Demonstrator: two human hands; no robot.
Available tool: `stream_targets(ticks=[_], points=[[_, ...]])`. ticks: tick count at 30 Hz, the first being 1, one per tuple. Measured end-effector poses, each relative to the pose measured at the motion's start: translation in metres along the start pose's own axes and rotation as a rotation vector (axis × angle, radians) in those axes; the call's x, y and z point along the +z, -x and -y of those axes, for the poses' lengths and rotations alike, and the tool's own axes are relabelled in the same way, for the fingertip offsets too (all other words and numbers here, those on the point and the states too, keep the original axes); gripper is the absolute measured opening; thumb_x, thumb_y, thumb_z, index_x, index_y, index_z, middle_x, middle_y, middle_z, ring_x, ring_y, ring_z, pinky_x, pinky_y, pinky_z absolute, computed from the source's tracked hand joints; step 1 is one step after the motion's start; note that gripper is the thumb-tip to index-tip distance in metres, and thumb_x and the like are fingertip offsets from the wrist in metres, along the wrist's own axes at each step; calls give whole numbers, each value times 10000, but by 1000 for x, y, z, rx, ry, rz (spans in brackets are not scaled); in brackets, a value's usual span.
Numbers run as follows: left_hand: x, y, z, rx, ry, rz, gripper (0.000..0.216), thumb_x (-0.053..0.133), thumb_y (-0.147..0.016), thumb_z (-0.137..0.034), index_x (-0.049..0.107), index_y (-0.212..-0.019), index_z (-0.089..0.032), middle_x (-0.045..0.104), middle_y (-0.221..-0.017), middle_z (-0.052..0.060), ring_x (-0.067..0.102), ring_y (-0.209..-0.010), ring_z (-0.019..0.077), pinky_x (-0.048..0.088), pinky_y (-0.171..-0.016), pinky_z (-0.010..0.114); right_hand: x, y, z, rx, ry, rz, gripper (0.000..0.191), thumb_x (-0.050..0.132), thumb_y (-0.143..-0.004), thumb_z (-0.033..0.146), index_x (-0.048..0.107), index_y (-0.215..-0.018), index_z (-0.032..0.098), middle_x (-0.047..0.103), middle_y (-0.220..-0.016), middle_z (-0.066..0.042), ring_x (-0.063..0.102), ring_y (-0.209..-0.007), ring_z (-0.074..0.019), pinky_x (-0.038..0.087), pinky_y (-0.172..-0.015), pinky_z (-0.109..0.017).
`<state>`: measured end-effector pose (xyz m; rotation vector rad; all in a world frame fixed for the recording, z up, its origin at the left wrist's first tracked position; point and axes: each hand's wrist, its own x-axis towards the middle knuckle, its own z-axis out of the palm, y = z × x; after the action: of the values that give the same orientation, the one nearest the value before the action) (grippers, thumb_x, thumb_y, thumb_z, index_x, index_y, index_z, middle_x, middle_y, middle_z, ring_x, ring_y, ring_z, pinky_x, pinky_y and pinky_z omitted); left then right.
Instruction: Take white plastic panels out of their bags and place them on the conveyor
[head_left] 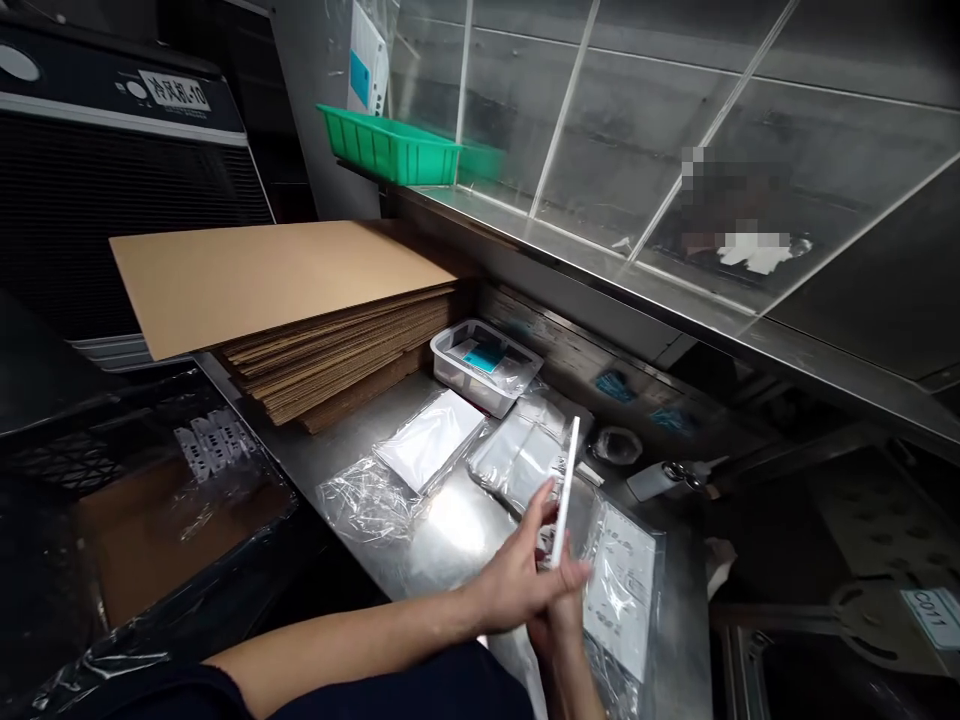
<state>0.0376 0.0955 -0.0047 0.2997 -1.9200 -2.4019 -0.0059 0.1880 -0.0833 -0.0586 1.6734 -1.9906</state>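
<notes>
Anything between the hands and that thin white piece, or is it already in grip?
Nothing in between. The left hand already grips the thin white flat piece, held edge-on above the steel table. The right hand sits beneath the left, at the piece's lower end; its contact is hidden.

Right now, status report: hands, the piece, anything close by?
Left hand and right hand both grip thin white panel, held edge-on. Bagged white sheets lie beneath on steel table.

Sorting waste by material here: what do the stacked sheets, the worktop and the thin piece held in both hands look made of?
Stacked sheets: brown corrugated cardboard, matte, layered edges showing. Worktop: likely stainless steel, grey with a smeared sheen. Thin white piece, held edge-on by the left hand and right hand: probably plastic or card; too thin to tell.
</notes>
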Motion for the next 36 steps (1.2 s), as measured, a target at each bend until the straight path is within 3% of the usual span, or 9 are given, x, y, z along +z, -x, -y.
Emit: stream_targets(ticks=[1,3,6,8,11,36], points=[[-5,-6,3,4,85,-86,840,581,-769,-508,117,-1421,-255,465,-1266,147,498,-1097,281,404,-907,417,-1,1,3,32,-35,-66,668,394,-782,683,495,-1216,185,666,-888,-54,640,-801,-210,527,-603,-296],[-21,-22,13,13,175,-245,579,443,-845,-523,360,-1311,-189,591,-990,100,565,-836,208,437,-756,339,-3,5,15,82,-125,-170,587,487,-794,600,485,-1232,209,640,-1037,-48,607,-949,-201,527,-676,-271],[-46,-40,36,19,177,-318,455,430,-842,-538,569,-981,-129,587,-791,53,516,-685,171,397,-647,296,-1,13,39,87,-255,-30,535,659,-743,430,492,-1224,263,621,-1063,-17,590,-952,-178,512,-614,-217],[-56,-47,51,-3,175,-315,448,456,-821,-553,578,-853,-124,574,-714,37,498,-632,162,371,-604,288,3,16,52,111,-301,103,509,727,-692,336,535,-1157,260,635,-933,2,594,-736,-127,464,-488,-174],[-56,-48,68,-28,179,-312,453,460,-806,-576,555,-750,-137,551,-627,22,469,-562,144,337,-566,280,9,19,60,138,-299,161,443,777,-636,284,578,-1028,227,617,-807,28,489,-532,-59,415,-425,-140],[-48,-47,77,-19,165,-268,470,439,-799,-613,538,-767,-154,580,-636,15,490,-584,147,352,-581,278,15,26,55,134,-223,190,419,791,-619,295,549,-953,224,627,-824,14,518,-575,-84,448,-444,-159]])
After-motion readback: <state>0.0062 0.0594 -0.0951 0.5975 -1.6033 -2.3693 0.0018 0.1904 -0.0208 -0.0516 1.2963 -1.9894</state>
